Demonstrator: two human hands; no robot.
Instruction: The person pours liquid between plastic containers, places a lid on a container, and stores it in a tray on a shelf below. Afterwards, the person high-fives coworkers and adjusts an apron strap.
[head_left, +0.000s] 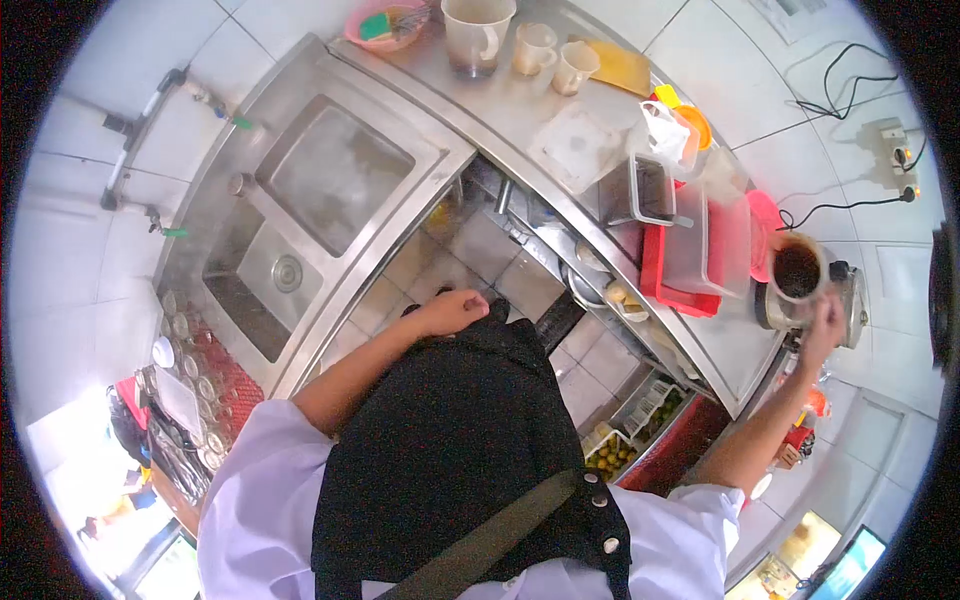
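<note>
At the right, my right hand (826, 322) is closed at the near side of a light-coloured jug (815, 287) with dark brown liquid (797, 271) in it. The fingers seem to be on its handle, though blur hides the exact grip. The jug is in front of a shiny metal appliance (855, 305) with a black knob, at the end of the counter. In front of my black apron (440, 440), my left hand (457, 312) hangs with its fingers curled in, and nothing shows in it.
A steel counter (470, 90) holds a large measuring jug (478, 35), two smaller jugs (535, 48), clear plastic tubs (728, 235) and a red tray (680, 285). On the left is a double sink (340, 170). Below the counter stand crates of green fruit (615, 455). Black cables (845, 208) run along the wall.
</note>
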